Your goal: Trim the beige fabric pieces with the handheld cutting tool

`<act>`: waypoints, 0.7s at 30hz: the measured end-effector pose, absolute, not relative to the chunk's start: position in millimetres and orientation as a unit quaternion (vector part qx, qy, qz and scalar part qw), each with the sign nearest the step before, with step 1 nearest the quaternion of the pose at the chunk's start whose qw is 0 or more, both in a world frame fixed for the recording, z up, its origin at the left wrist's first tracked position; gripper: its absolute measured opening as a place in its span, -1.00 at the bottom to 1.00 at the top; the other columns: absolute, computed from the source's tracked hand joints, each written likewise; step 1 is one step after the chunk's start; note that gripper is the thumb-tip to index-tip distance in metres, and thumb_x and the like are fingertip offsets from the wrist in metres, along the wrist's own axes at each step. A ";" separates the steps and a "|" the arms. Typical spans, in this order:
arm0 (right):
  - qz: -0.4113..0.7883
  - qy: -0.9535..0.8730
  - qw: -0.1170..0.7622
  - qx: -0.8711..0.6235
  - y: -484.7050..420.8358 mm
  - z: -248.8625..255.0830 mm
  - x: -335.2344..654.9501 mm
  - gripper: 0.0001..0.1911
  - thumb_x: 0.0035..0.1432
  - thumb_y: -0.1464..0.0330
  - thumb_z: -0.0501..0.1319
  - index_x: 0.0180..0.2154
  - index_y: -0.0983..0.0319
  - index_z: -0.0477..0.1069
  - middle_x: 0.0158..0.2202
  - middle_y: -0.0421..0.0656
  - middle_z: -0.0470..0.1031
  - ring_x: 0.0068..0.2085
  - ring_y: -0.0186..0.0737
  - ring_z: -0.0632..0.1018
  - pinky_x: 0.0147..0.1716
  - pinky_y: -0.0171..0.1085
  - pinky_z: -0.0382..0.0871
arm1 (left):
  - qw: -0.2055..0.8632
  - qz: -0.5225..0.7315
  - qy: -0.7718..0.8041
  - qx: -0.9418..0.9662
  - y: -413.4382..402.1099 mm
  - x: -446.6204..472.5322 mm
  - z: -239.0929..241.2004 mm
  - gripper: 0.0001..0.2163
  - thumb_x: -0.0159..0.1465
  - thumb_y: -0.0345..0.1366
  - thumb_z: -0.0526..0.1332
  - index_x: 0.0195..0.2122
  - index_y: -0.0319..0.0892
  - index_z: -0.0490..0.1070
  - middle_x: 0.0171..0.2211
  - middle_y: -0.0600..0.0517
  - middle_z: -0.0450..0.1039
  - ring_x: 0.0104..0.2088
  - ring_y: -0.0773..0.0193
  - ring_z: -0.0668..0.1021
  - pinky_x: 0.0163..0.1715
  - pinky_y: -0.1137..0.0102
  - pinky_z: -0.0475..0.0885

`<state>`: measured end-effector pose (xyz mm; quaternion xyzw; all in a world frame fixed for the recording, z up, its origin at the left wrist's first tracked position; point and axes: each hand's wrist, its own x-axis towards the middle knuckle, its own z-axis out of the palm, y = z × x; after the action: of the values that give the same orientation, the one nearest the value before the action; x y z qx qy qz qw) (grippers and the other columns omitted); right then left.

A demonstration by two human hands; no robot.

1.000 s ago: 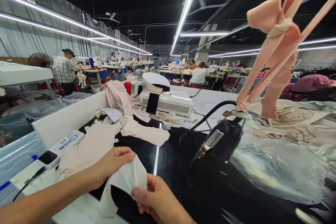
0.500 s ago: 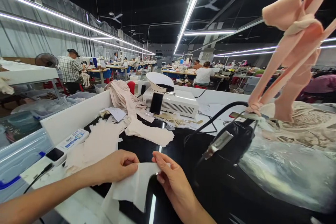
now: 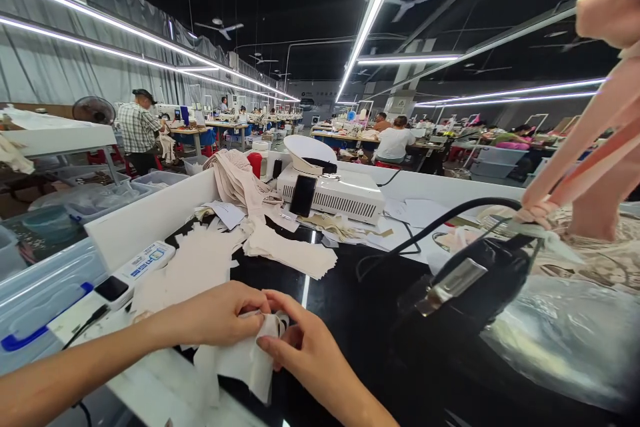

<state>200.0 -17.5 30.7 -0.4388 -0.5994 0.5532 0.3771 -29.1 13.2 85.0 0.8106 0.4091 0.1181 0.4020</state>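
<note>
Near the front edge of the black worktop, my left hand pinches a thin white cloth piece. My right hand has its thumb and fingers closed on the same piece, touching my left fingertips. The cloth is bent between the hands, and its lower part hangs down. Just beyond my left hand lies a spread pile of pale cut cloth pieces. Farther back is a second stack of cream pieces.
On the right, a black device with a metal plate hangs from pink cloth strips. Behind it lies a clear plastic bag. A white machine box, a phone and paper scraps stand at the back. A white device lies left.
My right hand has moved left against my left hand, folding the cloth's right edge inward. The hanging black device and pink strips have swung to the right.
</note>
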 end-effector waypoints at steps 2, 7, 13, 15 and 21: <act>0.549 -0.618 0.353 -0.438 -17.0 30.4 201.2 -0.52 0.17 0.14 0.56 0.11 0.10 0.82 -0.12 -0.19 0.81 -0.54 -0.38 0.55 -0.48 -0.32 0.40 | 0.402 0.123 0.409 0.810 10.9 -30.4 87.4 -0.79 0.37 -0.10 0.23 -0.33 -0.09 0.42 -0.34 0.10 0.44 -0.32 0.20 0.42 -0.30 0.34 0.23; 0.519 -0.648 0.321 -0.456 -10.5 22.6 213.7 -0.44 0.38 -0.16 0.42 -0.07 0.20 0.82 -0.58 -0.30 0.50 -0.66 -0.37 0.28 -0.64 -0.34 0.16 | 0.390 0.117 0.440 0.800 12.8 -39.6 89.3 -0.78 0.39 -0.07 0.24 -0.22 -0.07 0.58 -0.35 0.09 0.53 -0.33 0.15 0.46 -0.34 0.34 0.23; 0.411 -0.693 0.367 -0.465 -6.4 31.1 228.5 -0.36 0.56 -0.20 0.22 0.00 0.17 0.83 -0.40 -0.14 0.62 -0.48 -0.18 0.55 -0.54 -0.26 0.44 | 0.206 0.089 0.475 0.851 17.6 -49.1 89.0 -0.86 0.44 -0.36 0.19 -0.25 -0.06 0.51 -0.31 0.04 0.62 -0.29 0.08 0.59 -0.29 0.30 0.22; 0.358 -0.715 0.386 -0.460 -11.5 34.0 237.4 -0.48 0.62 -0.07 0.22 0.07 0.11 0.82 -0.25 -0.08 0.71 -0.33 -0.08 0.68 -0.36 -0.19 0.63 | 0.124 0.068 0.475 0.869 14.9 -54.6 89.4 -0.81 0.47 -0.46 0.15 -0.22 -0.06 0.49 -0.25 0.00 0.66 -0.23 0.03 0.66 -0.28 0.29 0.24; 0.113 -0.837 0.368 -0.388 -50.9 1.9 262.3 -0.47 0.62 0.50 0.08 0.30 0.02 0.71 0.08 -0.08 0.84 0.01 -0.11 0.87 0.02 -0.25 0.79 | 0.068 -0.030 0.379 0.922 -12.4 -83.3 93.8 -0.75 0.26 -0.62 0.24 -0.27 -0.07 0.47 -0.25 0.01 0.71 -0.18 0.00 0.74 -0.17 0.24 0.40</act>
<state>262.3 -50.9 1.9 -0.3883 -0.8371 0.1134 0.3683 -83.3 -12.4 93.8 0.9225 0.3787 -0.0300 0.0683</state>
